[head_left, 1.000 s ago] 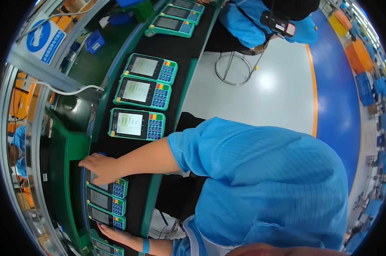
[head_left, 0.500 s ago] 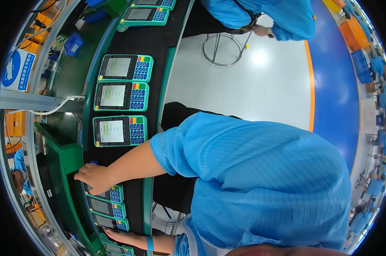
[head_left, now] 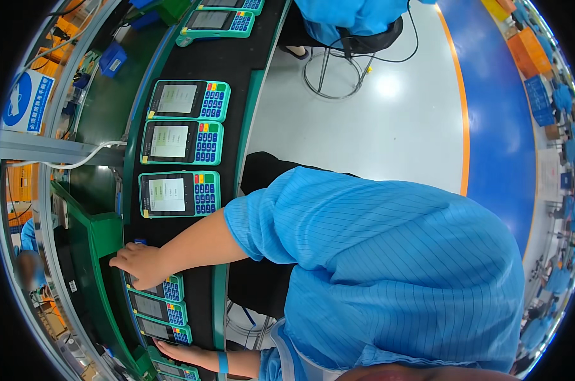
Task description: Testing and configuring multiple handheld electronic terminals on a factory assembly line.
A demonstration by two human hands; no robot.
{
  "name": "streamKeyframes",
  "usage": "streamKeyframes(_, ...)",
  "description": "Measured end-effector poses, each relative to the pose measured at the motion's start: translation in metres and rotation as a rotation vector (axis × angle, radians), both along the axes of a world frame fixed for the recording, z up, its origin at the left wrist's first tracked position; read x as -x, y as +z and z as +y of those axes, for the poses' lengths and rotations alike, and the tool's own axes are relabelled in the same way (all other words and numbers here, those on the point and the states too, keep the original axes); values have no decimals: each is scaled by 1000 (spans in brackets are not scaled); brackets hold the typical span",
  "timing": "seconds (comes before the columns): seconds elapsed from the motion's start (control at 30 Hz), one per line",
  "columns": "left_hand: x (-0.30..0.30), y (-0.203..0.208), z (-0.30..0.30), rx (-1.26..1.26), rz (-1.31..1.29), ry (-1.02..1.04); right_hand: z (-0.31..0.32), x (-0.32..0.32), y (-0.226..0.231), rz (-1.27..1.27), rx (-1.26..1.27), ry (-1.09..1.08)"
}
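My right hand point(head_left: 140, 262) bends over the far end of a green-framed card payment terminal point(head_left: 173, 288), its fingers curled and its thumb side over the screen. The hand hides much of that terminal. My left hand point(head_left: 182, 353), with a blue band at the wrist, lies with fingers stretched out between a terminal point(head_left: 167, 331) and a lower terminal point(head_left: 174, 370). Another terminal point(head_left: 157, 307) sits between my hands. Above my right arm are three terminals with lit screens: the nearest point(head_left: 179, 194), a middle one point(head_left: 182, 143) and an upper one point(head_left: 189, 100).
The terminals lie on a black bench strip point(head_left: 205, 57) with a green edge. A green tray point(head_left: 103, 232) stands beyond my right hand. A metal frame point(head_left: 59, 149) carries a white cable point(head_left: 97, 150). At the top, a co-worker in blue point(head_left: 351, 19) sits on a stool point(head_left: 332, 86).
My hands and the terminals have stayed almost where they were. The co-worker at the top has shifted, and a dark stool seat and a black cable now show there.
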State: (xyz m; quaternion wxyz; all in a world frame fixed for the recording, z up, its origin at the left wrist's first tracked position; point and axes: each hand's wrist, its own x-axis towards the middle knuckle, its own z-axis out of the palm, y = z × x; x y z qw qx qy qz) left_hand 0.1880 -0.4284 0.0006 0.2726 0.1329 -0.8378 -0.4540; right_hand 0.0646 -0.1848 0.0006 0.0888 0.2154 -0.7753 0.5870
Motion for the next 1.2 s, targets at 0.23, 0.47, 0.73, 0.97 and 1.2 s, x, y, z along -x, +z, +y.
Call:
streamKeyframes(0.23,-2,0,2,-47,20,-38,2,-1,2,3,-8,0)
streamKeyframes(0.47,-3,2,6,-38,7,-44,3,-2,2,2,-9,12)
streamKeyframes(0.73,-1,1,3,-66,16,16,-1,0,-2,25,-8,-10)
streamKeyframes(0.97,-1,-1,-1,-74,8,-27,1,-2,1,13,-13,-16)
streamKeyframes(1.2,-3,2,-4,153,-106,20,12,-4,14,16,161,-79)
